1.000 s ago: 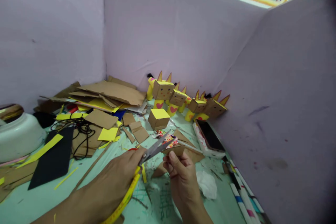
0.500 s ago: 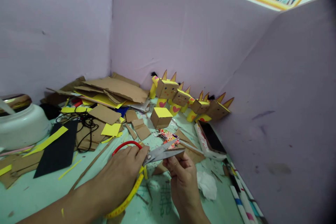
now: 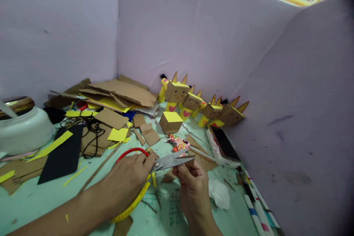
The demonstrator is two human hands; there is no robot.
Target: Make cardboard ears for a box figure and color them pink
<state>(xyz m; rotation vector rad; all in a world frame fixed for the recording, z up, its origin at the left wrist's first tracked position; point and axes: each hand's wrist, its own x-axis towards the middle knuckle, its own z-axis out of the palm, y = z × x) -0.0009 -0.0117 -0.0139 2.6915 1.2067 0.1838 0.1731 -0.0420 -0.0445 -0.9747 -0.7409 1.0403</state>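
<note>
In the head view my left hand [image 3: 129,179] is closed round the red handle of a pair of scissors [image 3: 163,163]. The blades point right and stand slightly apart. My right hand [image 3: 193,190] pinches a small brown cardboard piece [image 3: 189,161] between thumb and fingers, mostly hidden by them. The lower blade lies against this piece; whether it cuts in, I cannot tell. Below my left hand a yellow tape measure [image 3: 135,202] curves over the table. Beyond the blades sits a cardboard box with a yellow top [image 3: 171,122], next to a colourful patterned scrap [image 3: 178,142].
Several cardboard figures with yellow bodies and pointed horns [image 3: 177,92] stand along the back wall. Cardboard sheets [image 3: 121,90] are piled at back left, near tangled black cord [image 3: 95,131] and a white pot [image 3: 24,129]. A phone [image 3: 223,143] and crumpled tissue [image 3: 219,194] lie right.
The scissor blades have drawn a little closer together. Both hands keep their grips and nearly their places. The whole view has shifted slightly.
</note>
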